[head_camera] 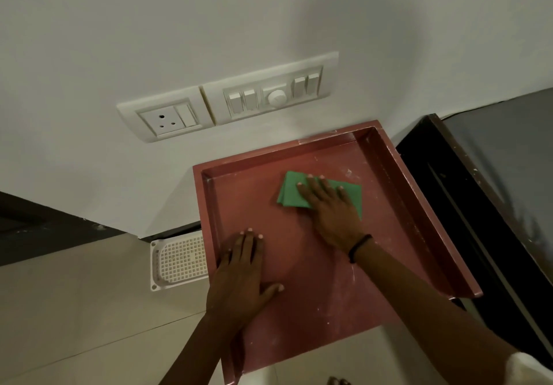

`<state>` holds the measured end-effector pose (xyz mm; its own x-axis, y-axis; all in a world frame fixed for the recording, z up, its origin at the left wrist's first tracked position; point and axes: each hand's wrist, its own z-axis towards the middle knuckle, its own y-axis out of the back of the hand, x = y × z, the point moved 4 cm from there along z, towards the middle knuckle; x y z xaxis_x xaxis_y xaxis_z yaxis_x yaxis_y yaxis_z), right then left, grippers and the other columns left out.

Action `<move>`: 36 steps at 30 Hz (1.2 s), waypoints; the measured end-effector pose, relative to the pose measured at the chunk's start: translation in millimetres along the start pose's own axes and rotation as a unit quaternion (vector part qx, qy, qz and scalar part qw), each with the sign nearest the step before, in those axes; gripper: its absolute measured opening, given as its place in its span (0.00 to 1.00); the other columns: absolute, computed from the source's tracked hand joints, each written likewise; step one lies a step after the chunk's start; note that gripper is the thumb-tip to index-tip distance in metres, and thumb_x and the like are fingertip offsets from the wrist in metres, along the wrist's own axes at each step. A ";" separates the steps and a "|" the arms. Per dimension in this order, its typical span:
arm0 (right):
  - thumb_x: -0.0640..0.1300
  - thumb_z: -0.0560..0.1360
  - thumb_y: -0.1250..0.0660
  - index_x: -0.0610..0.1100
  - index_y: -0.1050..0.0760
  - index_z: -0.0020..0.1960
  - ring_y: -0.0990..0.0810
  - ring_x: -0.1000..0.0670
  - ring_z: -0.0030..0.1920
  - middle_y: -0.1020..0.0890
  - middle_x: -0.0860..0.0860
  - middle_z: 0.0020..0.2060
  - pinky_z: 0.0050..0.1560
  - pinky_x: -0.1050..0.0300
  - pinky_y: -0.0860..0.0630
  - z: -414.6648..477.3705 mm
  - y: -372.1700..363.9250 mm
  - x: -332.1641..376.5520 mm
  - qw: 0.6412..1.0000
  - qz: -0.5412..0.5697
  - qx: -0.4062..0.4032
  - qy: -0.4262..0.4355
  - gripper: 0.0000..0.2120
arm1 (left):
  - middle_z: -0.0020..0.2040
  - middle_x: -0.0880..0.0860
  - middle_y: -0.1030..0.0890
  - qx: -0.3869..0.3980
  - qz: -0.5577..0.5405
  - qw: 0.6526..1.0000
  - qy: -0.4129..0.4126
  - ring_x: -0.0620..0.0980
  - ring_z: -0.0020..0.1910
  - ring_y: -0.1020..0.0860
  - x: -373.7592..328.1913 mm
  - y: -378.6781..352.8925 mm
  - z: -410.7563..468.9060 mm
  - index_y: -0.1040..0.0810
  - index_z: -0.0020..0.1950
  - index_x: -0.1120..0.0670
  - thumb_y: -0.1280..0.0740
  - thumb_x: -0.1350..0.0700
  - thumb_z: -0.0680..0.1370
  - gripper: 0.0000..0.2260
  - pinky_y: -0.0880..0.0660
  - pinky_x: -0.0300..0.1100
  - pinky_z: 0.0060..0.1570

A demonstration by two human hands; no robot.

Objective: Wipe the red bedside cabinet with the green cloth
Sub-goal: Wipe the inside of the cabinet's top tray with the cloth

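The green cloth (pixel 291 193), folded into a flat pad, lies on the recessed top of the red bedside cabinet (pixel 323 265), toward the upper right of that surface and a little right of the frame's centre. The right hand (pixel 332 211) presses down on it, palm flat, fingers (pixel 311 188) stretched out and slightly spread across the fabric rather than curled round it; a dark band circles the wrist. The left hand (pixel 242 274) rests flat on the bare red top at its left side, fingers extended and thumb splayed out to the right, holding nothing. The cabinet top has raised rims along its far, left and right edges, with pale specks scattered over it. Above it on the white wall sit a socket plate (pixel 167 118) and a switch panel (pixel 269 91). A white perforated basket (pixel 179 262) lies on the floor at the cabinet's left. A dark bed frame (pixel 466 193) borders the right edge.
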<state>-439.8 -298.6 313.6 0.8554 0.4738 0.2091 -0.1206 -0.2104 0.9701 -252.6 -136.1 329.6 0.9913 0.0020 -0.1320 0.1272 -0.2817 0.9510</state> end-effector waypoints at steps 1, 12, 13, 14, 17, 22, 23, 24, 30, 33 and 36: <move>0.41 0.76 0.46 0.53 0.48 0.81 0.47 0.42 0.80 0.46 0.48 0.81 0.73 0.35 0.41 2.1 5.5 -22.8 0.999 -0.003 -0.006 -0.046 0.34 | 0.81 0.59 0.42 -0.005 -0.006 1.000 0.002 0.59 0.79 0.39 0.2 0.6 -0.8 0.42 0.81 0.56 0.47 0.26 0.73 0.46 0.34 0.59 0.71; 0.39 0.76 0.40 0.51 0.54 0.82 0.55 0.37 0.80 0.53 0.46 0.81 0.73 0.28 0.51 -12.2 -15.7 34.8 0.996 0.037 -0.005 -0.076 0.39 | 0.81 0.55 0.41 -0.005 -0.037 0.999 0.030 0.55 0.79 0.41 -6.4 13.9 -3.5 0.40 0.80 0.54 0.43 0.36 0.77 0.36 0.30 0.54 0.68; 0.40 0.76 0.40 0.51 0.54 0.82 0.56 0.38 0.80 0.53 0.47 0.81 0.73 0.29 0.51 -29.7 -19.9 44.8 0.997 0.046 -0.004 -0.054 0.39 | 0.79 0.56 0.37 -0.011 -0.033 0.999 0.029 0.55 0.78 0.38 -6.4 13.9 -2.7 0.37 0.79 0.55 0.42 0.39 0.76 0.34 0.26 0.54 0.64; 0.41 0.75 0.41 0.52 0.55 0.82 0.56 0.39 0.80 0.53 0.48 0.81 0.74 0.29 0.52 -47.1 -26.6 52.8 0.998 0.051 0.000 -0.039 0.39 | 0.78 0.56 0.35 -0.014 -0.030 0.999 0.026 0.55 0.77 0.36 -5.3 11.9 0.7 0.34 0.78 0.55 0.41 0.41 0.76 0.33 0.23 0.54 0.61; 0.44 0.73 0.41 0.53 0.54 0.82 0.54 0.40 0.80 0.51 0.49 0.81 0.75 0.31 0.49 -112.1 -36.8 67.8 0.998 0.060 0.019 0.013 0.40 | 0.77 0.57 0.33 -0.007 -0.019 0.999 0.030 0.56 0.76 0.35 -6.2 15.6 -0.3 0.33 0.77 0.56 0.42 0.42 0.76 0.32 0.21 0.54 0.57; 0.46 0.77 0.33 0.55 0.55 0.81 0.53 0.45 0.81 0.52 0.53 0.81 0.76 0.37 0.51 -180.8 -26.5 19.3 0.999 0.001 0.025 0.032 0.42 | 0.77 0.57 0.34 0.001 -0.012 0.999 0.033 0.57 0.77 0.35 -7.7 19.6 -5.0 0.34 0.77 0.57 0.38 0.44 0.77 0.32 0.20 0.57 0.57; 0.43 0.78 0.34 0.56 0.56 0.81 0.53 0.45 0.81 0.53 0.53 0.81 0.77 0.37 0.51 -182.5 -21.8 0.0 1.000 0.003 0.020 -0.003 0.41 | 0.78 0.57 0.35 0.007 -0.013 0.999 0.036 0.57 0.77 0.37 -6.4 18.2 -5.0 0.35 0.78 0.57 0.39 0.43 0.77 0.32 0.21 0.57 0.59; 0.42 0.78 0.36 0.56 0.57 0.81 0.54 0.44 0.81 0.54 0.53 0.81 0.77 0.36 0.50 -182.6 -16.0 -17.7 0.999 0.000 0.016 -0.041 0.41 | 0.78 0.57 0.36 0.008 -0.013 0.999 0.035 0.56 0.78 0.38 -6.3 16.9 -4.7 0.37 0.79 0.56 0.41 0.43 0.77 0.32 0.22 0.58 0.61; 0.39 0.76 0.42 0.53 0.54 0.82 0.57 0.40 0.80 0.55 0.49 0.81 0.74 0.27 0.47 -149.2 -8.9 -8.6 0.968 0.084 0.025 -0.236 0.38 | 0.78 0.57 0.34 -0.010 0.004 0.999 0.031 0.56 0.77 0.36 -7.0 12.6 -1.2 0.35 0.78 0.56 0.42 0.42 0.79 0.30 0.24 0.57 0.61; 0.43 0.75 0.41 0.52 0.52 0.82 0.52 0.38 0.80 0.51 0.48 0.81 0.72 0.26 0.46 -143.7 -22.9 40.3 0.979 0.082 0.018 -0.185 0.38 | 0.75 0.58 0.31 -0.030 0.003 0.999 0.029 0.58 0.74 0.32 -6.9 13.7 0.7 0.31 0.75 0.57 0.48 0.44 0.80 0.28 0.27 0.58 0.65; 0.43 0.75 0.42 0.53 0.53 0.82 0.53 0.39 0.80 0.50 0.49 0.81 0.74 0.30 0.49 -169.2 -33.3 77.2 0.991 0.074 0.001 -0.108 0.38 | 0.73 0.59 0.29 -0.048 -0.008 0.998 0.033 0.59 0.73 0.30 -9.1 17.0 0.9 0.29 0.74 0.58 0.51 0.45 0.80 0.28 0.30 0.59 0.68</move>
<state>-454.9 -110.4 318.3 0.9162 0.2441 0.3177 -0.2521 -0.2649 0.9307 -259.5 -141.7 346.7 0.9887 0.0701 -0.1323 0.1434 -0.1875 0.9717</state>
